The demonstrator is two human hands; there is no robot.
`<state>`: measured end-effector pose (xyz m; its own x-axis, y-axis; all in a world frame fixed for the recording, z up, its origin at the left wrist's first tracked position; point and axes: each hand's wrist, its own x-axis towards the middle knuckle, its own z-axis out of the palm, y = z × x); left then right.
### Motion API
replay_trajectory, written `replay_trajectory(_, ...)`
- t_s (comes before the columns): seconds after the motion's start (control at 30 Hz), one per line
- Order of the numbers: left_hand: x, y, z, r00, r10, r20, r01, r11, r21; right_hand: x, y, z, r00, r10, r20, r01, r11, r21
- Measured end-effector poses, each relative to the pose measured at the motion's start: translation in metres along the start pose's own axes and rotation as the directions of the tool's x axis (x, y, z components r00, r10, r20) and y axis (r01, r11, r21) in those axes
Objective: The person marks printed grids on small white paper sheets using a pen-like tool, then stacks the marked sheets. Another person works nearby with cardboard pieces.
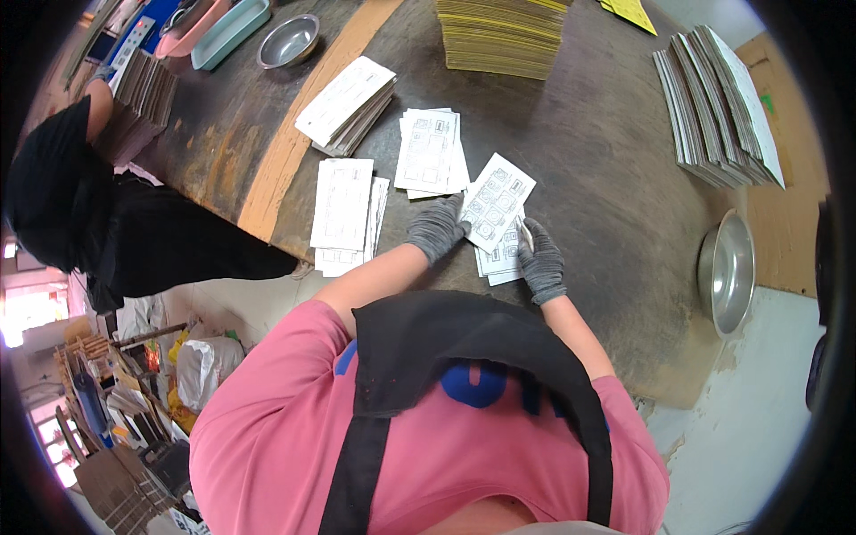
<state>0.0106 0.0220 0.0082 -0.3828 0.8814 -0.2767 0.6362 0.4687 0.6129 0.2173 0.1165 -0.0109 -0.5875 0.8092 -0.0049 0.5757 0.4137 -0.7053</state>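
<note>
A white printed card (497,201), with rows of line drawings, is tilted between my hands. My left hand (439,230), in a grey knit glove, has its fingers closed at the card's left edge. My right hand (542,264), gloved alike, grips the right side of several printed cards (501,259), which the tilted card partly covers. A pale curved edge shows by the right thumb; what it belongs to is unclear. Just beyond my left hand lies a small pile of printed cards (430,152). Another fanned pile of white cards (343,209) lies left of it.
A thicker white card stack (348,102) sits farther back, near a wooden strip (294,143). A tall yellow-edged stack (502,36) stands at the far side, and tall card stacks (722,107) at right. Metal bowls (727,272) (290,42) rest near the edges. Someone in black (160,232) works at left.
</note>
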Motion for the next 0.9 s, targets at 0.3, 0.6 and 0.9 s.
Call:
replay_trajectory(0.3,-0.017,0.016,0.023,0.992,-0.052,0.119,0.084,0.953,-0.290,0.007,0.007,-0.002,0.989,0.047,0.140,-0.046,0.999,-0.011)
replay_trajectory(0.6,-0.021,0.017,0.038,0.973,-0.159,0.167,0.199,0.944,-0.263,0.034,-0.001,-0.012,0.994,0.057,0.094,-0.082,0.955,0.284)
replay_trajectory(0.9,-0.019,0.019,0.033,0.963,-0.150,0.223,0.194,0.962,-0.191,0.086,-0.008,0.005,0.934,0.304,0.188,-0.346,0.899,0.269)
